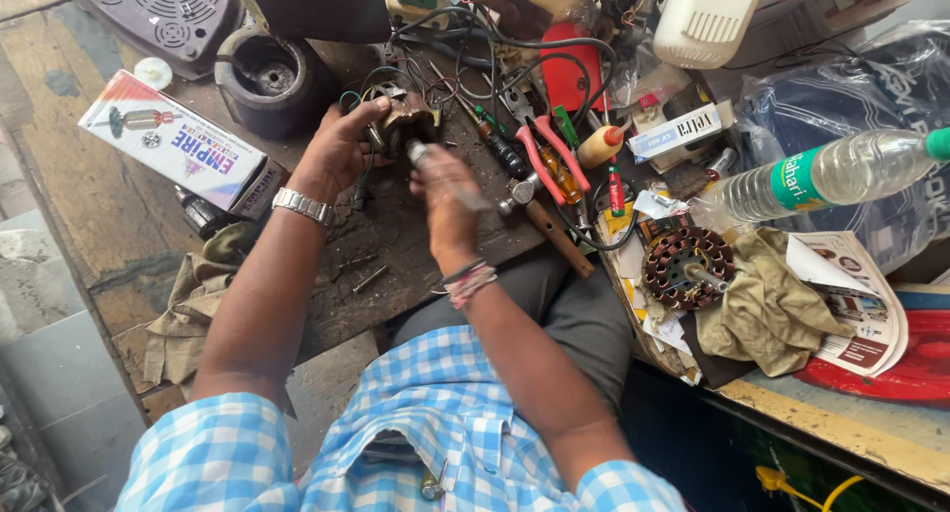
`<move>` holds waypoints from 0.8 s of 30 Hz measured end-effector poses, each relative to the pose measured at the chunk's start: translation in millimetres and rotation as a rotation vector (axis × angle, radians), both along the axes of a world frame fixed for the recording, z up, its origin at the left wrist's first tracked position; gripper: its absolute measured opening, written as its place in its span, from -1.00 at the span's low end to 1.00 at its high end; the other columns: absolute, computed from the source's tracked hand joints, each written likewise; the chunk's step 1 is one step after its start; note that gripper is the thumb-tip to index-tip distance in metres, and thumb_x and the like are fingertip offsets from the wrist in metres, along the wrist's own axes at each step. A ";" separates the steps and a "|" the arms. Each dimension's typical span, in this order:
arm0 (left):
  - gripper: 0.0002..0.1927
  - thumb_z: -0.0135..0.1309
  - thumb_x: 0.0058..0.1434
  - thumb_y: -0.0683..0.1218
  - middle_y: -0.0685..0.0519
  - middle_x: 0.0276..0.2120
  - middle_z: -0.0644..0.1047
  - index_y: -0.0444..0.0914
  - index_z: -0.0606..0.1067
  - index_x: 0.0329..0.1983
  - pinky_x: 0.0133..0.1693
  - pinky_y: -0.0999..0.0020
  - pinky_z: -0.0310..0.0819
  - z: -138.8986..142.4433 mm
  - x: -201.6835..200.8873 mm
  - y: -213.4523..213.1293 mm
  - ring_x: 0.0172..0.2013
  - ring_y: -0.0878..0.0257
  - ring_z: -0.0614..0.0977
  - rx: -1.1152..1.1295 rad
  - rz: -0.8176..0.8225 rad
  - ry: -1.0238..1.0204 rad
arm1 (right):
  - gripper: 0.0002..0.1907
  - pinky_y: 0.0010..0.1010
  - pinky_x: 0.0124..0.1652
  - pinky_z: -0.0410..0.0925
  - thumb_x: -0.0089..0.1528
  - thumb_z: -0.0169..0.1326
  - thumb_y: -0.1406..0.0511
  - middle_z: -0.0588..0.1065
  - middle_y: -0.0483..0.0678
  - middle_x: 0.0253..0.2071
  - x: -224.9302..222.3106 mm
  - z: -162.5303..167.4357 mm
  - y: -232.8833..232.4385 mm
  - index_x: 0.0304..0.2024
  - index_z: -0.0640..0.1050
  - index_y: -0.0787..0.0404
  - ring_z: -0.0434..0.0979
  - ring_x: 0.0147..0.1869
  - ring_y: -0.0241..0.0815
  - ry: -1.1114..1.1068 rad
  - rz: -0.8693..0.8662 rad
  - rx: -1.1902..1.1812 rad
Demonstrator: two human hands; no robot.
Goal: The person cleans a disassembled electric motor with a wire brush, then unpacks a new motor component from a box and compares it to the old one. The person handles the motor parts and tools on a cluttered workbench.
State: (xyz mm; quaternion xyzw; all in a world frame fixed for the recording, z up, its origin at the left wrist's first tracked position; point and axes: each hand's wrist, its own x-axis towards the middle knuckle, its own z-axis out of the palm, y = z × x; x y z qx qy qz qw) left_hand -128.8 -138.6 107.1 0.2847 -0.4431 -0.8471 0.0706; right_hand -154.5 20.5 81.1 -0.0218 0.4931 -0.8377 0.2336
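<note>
Steadying is done by the left hand (341,146), which is clamped around a small dark metal motor part (404,116) at the far middle of the worn wooden table (416,245), while a blurred silver-tipped tool (445,176) is gripped in the closed right hand (447,197) and angled toward it; red-handled pliers (549,148) lie just right.

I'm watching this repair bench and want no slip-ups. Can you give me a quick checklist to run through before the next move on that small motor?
1. Left hand steadies the motor part: ok.
2. Right hand grips the metal tool: ok.
3. Tool tip seated on the part: cannot tell, blurred.
4. Pliers within reach: ok.
5. Loose screws lying near the bench edge: not ok.
6. Wires crowd behind the part: not ok.
</note>
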 end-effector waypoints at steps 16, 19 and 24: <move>-0.20 0.33 0.13 0.05 -0.06 -0.02 0.57 -0.31 0.23 0.32 -0.24 0.21 0.72 -5.0 4.6 -1.6 -0.20 0.18 0.71 0.052 -0.043 0.069 | -0.74 -0.25 0.00 0.48 0.35 0.14 0.28 0.62 -0.01 -0.06 -13.2 -4.2 15.1 0.09 0.60 0.11 0.66 -0.03 -0.05 0.872 0.186 0.596; -0.18 0.36 0.12 0.03 -0.10 0.00 0.54 -0.31 0.17 0.29 -0.19 0.16 0.71 -8.0 5.4 -2.2 -0.14 0.15 0.70 0.019 -0.008 0.043 | -0.75 -0.27 -0.01 0.48 0.32 0.12 0.33 0.62 0.02 -0.04 -12.1 -11.9 28.4 0.06 0.62 0.15 0.64 -0.01 -0.07 0.354 0.228 0.347; -0.18 0.35 0.09 0.04 -0.12 -0.01 0.56 -0.32 0.17 0.27 -0.15 0.11 0.74 -13.5 2.3 -2.9 -0.12 0.13 0.72 0.033 0.007 0.002 | -0.77 -0.29 0.02 0.50 0.22 0.13 0.40 0.62 0.09 -0.06 -11.2 5.7 72.1 -0.06 0.63 0.26 0.65 -0.01 -0.01 1.015 0.096 0.778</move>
